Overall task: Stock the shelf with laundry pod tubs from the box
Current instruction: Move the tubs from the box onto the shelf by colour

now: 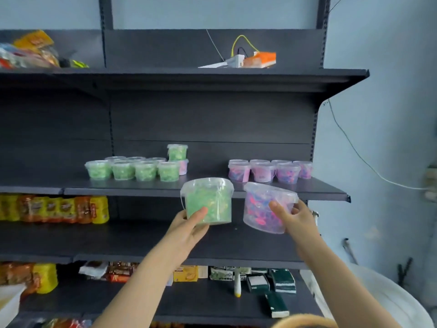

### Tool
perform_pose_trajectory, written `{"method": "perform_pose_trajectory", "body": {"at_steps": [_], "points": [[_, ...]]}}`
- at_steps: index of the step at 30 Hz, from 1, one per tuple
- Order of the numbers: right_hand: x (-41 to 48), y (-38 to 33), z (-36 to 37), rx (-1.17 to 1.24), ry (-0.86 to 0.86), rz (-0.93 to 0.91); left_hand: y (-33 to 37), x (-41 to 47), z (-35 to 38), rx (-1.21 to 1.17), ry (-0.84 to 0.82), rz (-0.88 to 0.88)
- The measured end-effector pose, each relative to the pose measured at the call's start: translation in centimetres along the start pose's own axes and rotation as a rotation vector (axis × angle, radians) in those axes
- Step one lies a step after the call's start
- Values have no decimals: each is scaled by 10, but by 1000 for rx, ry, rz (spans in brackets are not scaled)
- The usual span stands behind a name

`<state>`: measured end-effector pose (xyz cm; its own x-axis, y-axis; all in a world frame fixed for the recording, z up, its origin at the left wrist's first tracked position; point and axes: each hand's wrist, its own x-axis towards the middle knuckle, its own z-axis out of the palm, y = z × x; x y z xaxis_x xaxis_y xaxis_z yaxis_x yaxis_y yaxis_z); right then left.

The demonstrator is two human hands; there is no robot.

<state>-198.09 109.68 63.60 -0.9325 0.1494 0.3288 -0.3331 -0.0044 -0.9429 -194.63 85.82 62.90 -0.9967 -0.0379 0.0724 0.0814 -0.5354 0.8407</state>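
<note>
Dark grey shelving unit [212,119] fills the view, four shelf levels showing. Middle shelf [208,175] carries the stocked laundry pod tubs in two groups, well apart. Left group, green tubs [123,170]: four in the front row, three lids visible behind them, plus one more green tub [177,152] stacked on a lone pink tub [184,166] at the group's right end; eight green counted. Right group, pink tubs [262,172]: four along the front, three lids behind; seven counted, the rear ones partly hidden. Top shelf holds an orange-and-white box [260,59] with a yellow cable; the shelf below the tubs has a row of yellow and orange packets [54,209] at far left. Two more tubs are in the air just in front of the middle shelf's front edge, near each other but apart. Held green tub [208,201]: upright, lid on, white handle hanging at its left side. Held pink tub [267,207]: tilted, lid on and leaning towards the shelf. Left hand [189,223] grips the green tub low down, thumb pressed on the near wall, the other fingers hidden behind it. Right hand [293,216] grips the pink tub at its right side, thumb on the near wall, fingers [295,210] curled round the far side under the rim.
</note>
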Motion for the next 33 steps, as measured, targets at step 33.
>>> {"method": "perform_pose_trajectory", "body": {"at_steps": [33], "points": [[422,123,-175,-290,354,-9,-140,437,218,199,-191,169]]}}
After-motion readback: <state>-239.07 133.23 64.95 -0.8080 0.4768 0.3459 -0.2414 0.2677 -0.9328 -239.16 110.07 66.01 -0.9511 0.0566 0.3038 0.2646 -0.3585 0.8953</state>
